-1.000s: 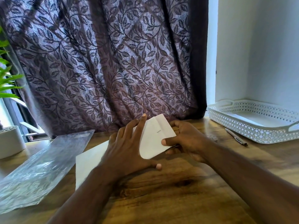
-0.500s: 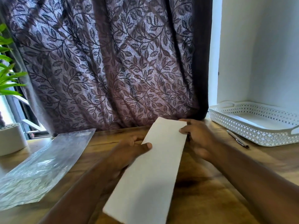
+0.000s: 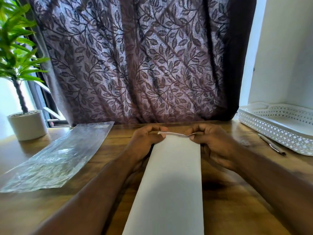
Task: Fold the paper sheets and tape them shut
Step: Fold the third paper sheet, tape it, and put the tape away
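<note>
1. The paper sheet [image 3: 172, 180] lay as a long narrow white strip, running from the bottom centre of the frame up to the middle. It looked to me already folded lengthwise at least once, though I could not count the layers.
2. Its far end was lifted a little off the worktop [image 3: 237, 200], with a thin lip of paper turned up along that edge. I took this for the start of a further fold.
3. I saw no tape on the strip and no tape roll anywhere in view, so the sealing seemed wholly still to do. I could make out only this one sheet.
4. The left hand [image 3: 146, 141] was curled at the strip's far left corner, thumb and fingertips pinching the edge.
5. The right hand [image 3: 215, 146] mirrored it at the far right corner, also pinching the paper, knuckles bent. Both forearms reached in from the lower corners of the frame.
6. A clear plastic sleeve [image 3: 55, 155] lay at the left, and a white tray [image 3: 271, 133] with a pen [image 3: 271, 144] beside it at the right.
</note>
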`<state>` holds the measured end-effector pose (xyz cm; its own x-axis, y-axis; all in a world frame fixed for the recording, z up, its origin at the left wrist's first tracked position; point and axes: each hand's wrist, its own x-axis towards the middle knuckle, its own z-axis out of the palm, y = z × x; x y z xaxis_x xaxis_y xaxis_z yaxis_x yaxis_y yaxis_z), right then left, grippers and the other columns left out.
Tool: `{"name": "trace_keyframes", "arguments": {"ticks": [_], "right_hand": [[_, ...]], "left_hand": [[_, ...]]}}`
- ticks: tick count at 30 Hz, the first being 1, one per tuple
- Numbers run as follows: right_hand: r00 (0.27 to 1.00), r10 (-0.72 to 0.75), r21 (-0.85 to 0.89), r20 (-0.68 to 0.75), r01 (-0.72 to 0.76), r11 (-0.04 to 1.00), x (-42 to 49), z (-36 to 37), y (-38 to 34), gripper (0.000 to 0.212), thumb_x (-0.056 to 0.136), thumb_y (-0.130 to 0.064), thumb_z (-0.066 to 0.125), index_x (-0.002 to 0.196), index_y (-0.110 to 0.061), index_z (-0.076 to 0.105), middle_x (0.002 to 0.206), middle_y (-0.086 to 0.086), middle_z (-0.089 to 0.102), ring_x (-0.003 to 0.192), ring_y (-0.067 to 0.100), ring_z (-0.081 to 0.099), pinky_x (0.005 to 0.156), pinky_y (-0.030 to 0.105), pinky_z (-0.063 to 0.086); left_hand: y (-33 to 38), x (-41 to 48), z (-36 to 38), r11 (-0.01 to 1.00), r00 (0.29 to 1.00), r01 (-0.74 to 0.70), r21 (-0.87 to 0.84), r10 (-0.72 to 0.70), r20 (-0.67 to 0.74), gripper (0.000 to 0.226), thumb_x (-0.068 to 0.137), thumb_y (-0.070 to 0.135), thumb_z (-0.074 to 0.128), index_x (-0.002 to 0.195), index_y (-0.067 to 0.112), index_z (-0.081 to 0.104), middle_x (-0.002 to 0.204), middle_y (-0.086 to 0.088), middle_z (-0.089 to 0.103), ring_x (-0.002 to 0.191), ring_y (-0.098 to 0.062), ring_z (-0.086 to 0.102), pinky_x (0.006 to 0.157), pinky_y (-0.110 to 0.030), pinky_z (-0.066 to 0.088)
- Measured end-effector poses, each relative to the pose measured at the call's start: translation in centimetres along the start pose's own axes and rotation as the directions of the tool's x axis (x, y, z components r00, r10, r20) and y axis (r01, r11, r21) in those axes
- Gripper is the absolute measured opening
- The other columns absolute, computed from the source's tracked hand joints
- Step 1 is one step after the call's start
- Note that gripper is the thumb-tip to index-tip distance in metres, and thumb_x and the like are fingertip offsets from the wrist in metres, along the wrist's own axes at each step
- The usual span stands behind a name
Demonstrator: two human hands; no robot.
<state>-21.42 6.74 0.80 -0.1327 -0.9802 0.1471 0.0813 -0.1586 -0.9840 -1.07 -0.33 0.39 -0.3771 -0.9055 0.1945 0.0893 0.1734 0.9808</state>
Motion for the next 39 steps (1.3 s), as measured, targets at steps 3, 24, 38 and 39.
{"name": "trace_keyframes", "arguments": {"ticks": [3,24,38,39], "right_hand": [[1.000,-0.003,0.000,0.016,0.003,1.000,0.0,0.0,0.0,0.019,0.093,0.012,0.055,0.090,-0.001,0.069,0.087,0.017,0.071,0.077,0.022,0.068,0.063,0.027,0.061],[0.987,-0.125,-0.628,0.101,0.161,0.761,0.2,0.3,0.3,0.006,0.089,-0.018,0.075,0.091,-0.014,0.078,0.083,-0.001,0.078,0.071,0.006,0.070,0.067,0.022,0.056],[0.974,-0.142,-0.737,0.173,0.224,0.637,0.5,0.7,-0.7,0.015,0.090,-0.027,0.075,0.082,-0.017,0.081,0.077,-0.007,0.077,0.064,-0.004,0.064,0.061,0.016,0.050],[0.978,-0.125,-0.715,0.167,0.208,0.667,0.4,0.6,-0.8,0.015,0.090,-0.027,0.075,0.082,-0.015,0.081,0.077,-0.005,0.077,0.064,-0.002,0.064,0.061,0.018,0.050]], "left_hand": [[0.1,-0.2,0.2,1.000,1.000,0.006,0.006,-0.006,-0.004,0.015,0.089,-0.002,0.066,0.103,0.002,0.072,0.092,-0.018,0.073,0.079,-0.025,0.068,0.072,-0.032,0.059],[-0.5,-0.2,0.9,0.964,0.996,-0.037,0.263,0.014,0.087,0.011,0.086,0.003,0.075,0.095,0.008,0.071,0.089,-0.011,0.078,0.083,-0.025,0.074,0.078,-0.041,0.061],[0.2,-0.2,1.3,0.836,0.978,-0.200,0.510,0.198,0.059,0.011,0.089,0.020,0.074,0.079,0.018,0.076,0.072,0.007,0.074,0.062,-0.001,0.063,0.061,-0.023,0.051],[0.2,-0.2,1.2,0.843,0.980,-0.192,0.503,0.195,0.047,0.011,0.090,0.020,0.074,0.079,0.018,0.075,0.072,0.006,0.073,0.062,-0.002,0.063,0.062,-0.024,0.051]]}}
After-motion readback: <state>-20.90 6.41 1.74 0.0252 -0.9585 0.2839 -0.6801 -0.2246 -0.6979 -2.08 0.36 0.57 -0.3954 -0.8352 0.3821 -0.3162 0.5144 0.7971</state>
